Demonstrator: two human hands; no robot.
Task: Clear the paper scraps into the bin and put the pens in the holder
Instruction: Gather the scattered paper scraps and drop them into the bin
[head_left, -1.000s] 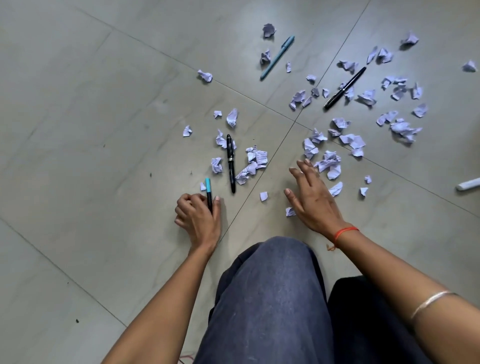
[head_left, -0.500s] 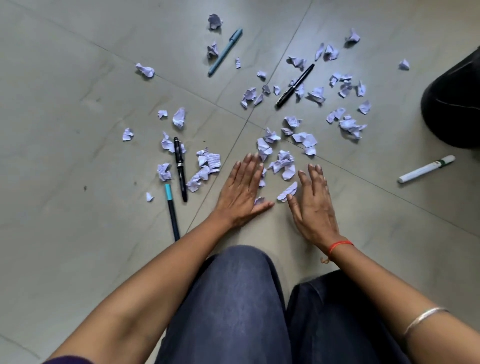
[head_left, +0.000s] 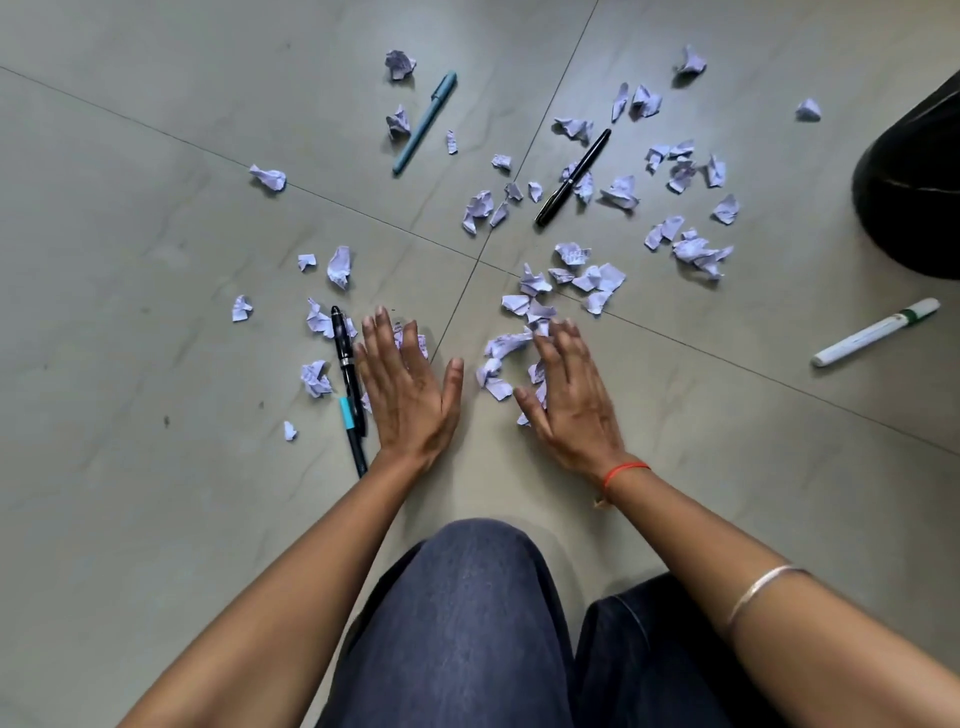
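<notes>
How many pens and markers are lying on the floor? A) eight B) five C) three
B: a teal pen, a black pen, a black fountain pen and a teal-tipped pen beside the left hand, and a white marker far right.

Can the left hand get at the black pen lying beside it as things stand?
Probably yes: the left hand lies flat and empty right beside the black pen, with nothing between them.
</notes>
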